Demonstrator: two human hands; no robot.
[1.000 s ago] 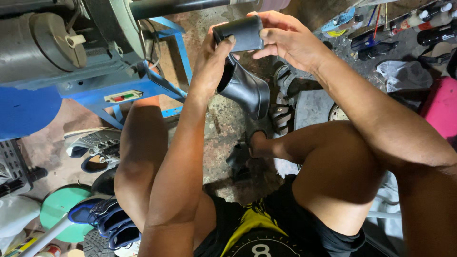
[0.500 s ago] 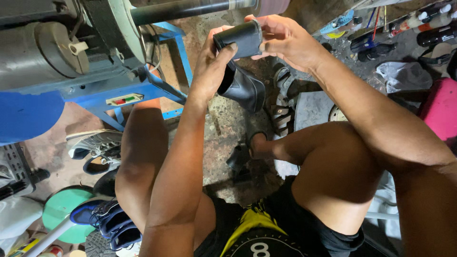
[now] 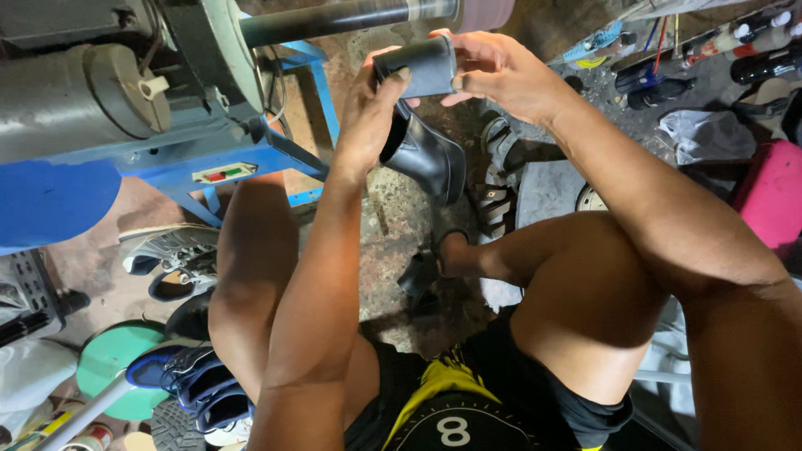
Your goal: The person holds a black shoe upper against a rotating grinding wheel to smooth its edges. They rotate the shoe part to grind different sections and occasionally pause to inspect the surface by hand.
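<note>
Both hands hold a black heeled boot (image 3: 422,142) up in front of me, heel end uppermost. My left hand (image 3: 376,108) grips its side with the thumb on the blocky heel (image 3: 418,67). From the right, my right hand (image 3: 501,75) closes its fingers over the heel's end. The boot's shaft hangs down below the hands. Just above the heel runs the dark horizontal shaft (image 3: 351,15) of a machine, with a pinkish wheel (image 3: 484,12) at its end.
A grey motor on a blue metal frame (image 3: 251,159) stands at the left. Sneakers (image 3: 167,250) and blue shoes (image 3: 192,380) lie on the floor by my left leg. Sandals (image 3: 501,167), bottles (image 3: 752,42), a pink box (image 3: 773,200) and a green lid (image 3: 113,367) surround me.
The boot and both hands have stayed near the machine shaft, shifting only slightly. The right hand's fingers have settled closer over the heel end.
</note>
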